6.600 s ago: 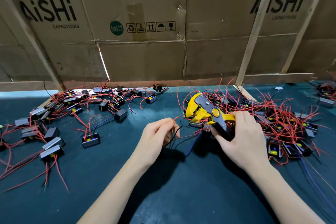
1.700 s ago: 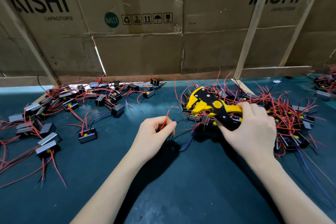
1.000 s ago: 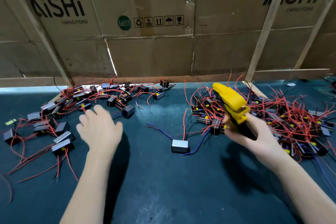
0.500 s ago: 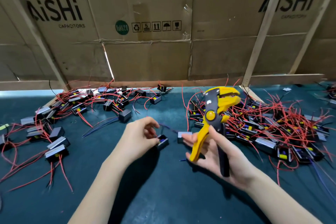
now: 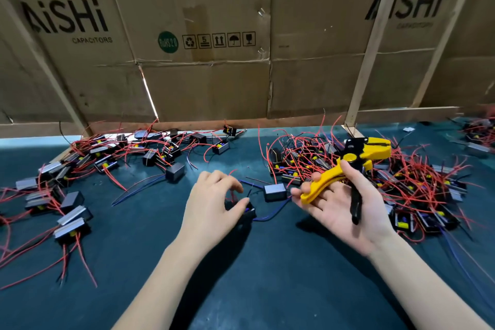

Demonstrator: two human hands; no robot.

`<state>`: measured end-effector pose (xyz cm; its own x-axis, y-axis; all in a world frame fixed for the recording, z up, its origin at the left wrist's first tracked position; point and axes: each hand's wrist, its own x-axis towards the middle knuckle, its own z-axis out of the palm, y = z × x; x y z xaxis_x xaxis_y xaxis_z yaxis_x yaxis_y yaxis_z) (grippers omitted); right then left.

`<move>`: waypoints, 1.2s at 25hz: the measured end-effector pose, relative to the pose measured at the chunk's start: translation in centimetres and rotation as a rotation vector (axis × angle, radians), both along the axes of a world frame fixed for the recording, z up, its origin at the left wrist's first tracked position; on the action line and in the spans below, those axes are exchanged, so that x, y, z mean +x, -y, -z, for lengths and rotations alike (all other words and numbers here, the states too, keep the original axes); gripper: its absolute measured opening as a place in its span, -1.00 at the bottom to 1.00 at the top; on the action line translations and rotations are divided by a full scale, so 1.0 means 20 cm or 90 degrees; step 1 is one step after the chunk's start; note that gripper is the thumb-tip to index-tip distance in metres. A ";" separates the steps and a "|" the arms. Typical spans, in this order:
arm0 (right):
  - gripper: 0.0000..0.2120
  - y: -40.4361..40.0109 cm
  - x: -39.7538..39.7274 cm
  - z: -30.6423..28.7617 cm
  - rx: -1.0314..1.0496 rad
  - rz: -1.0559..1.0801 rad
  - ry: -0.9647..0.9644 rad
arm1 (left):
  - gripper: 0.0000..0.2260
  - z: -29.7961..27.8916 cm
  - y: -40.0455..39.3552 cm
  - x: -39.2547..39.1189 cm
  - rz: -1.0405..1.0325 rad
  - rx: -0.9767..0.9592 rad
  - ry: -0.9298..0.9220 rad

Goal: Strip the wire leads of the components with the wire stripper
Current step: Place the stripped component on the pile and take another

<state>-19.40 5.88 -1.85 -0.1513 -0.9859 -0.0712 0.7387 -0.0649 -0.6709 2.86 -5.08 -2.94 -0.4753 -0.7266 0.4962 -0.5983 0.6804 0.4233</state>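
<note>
1. Components (image 5: pixel 80 169) with red leads are lying spread over the left of the table (image 5: pixel 254 289), probably the finished ones, though their wire ends are too small to judge.
2. The left hand (image 5: pixel 214 203) is reaching down, its grip clamped on a small black component (image 5: pixel 247 211) at the table's middle.
3. The right hand (image 5: pixel 340 211) is lying palm-up, fingers loosely curled round the yellow wire stripper (image 5: pixel 345 169), its handles apart.
4. A bigger tangled pile (image 5: pixel 415 182) is waiting at right, seemingly unstripped.
</note>
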 end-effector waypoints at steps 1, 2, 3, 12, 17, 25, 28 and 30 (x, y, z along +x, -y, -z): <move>-0.56 -0.01 -0.01 0.00 -0.014 -0.006 -0.025 | -0.87 0.01 0.00 -0.01 -0.008 -0.009 0.029; -0.56 -0.01 -0.01 0.00 -0.025 -0.005 -0.067 | -0.88 0.01 -0.01 -0.02 -0.012 -0.007 0.046; -0.57 -0.02 -0.02 0.00 -0.036 0.005 -0.125 | -0.90 0.02 -0.01 -0.03 -0.009 0.005 0.042; -0.69 -0.06 -0.04 0.02 0.011 0.432 -1.023 | -0.93 -0.07 -0.06 -0.05 0.264 0.427 -0.352; -0.54 -0.05 -0.07 0.05 0.147 0.538 -1.281 | -0.87 -0.09 -0.07 -0.03 0.274 0.441 -0.297; -0.41 -0.03 -0.03 0.07 0.137 0.560 -1.390 | -0.81 -0.08 -0.07 -0.03 0.241 0.395 -0.258; -0.40 -0.03 0.00 0.07 0.116 0.582 -1.384 | -0.78 -0.08 -0.07 -0.04 0.225 0.391 -0.258; -0.42 -0.03 0.00 0.07 0.114 0.594 -1.392 | -0.79 -0.08 -0.08 -0.05 0.227 0.384 -0.260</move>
<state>-19.33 6.41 -3.34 -0.3161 -0.6449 0.6959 -0.9432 0.2929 -0.1569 1.91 -3.51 -1.37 -0.5946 -0.7638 0.2513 -0.1073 0.3850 0.9166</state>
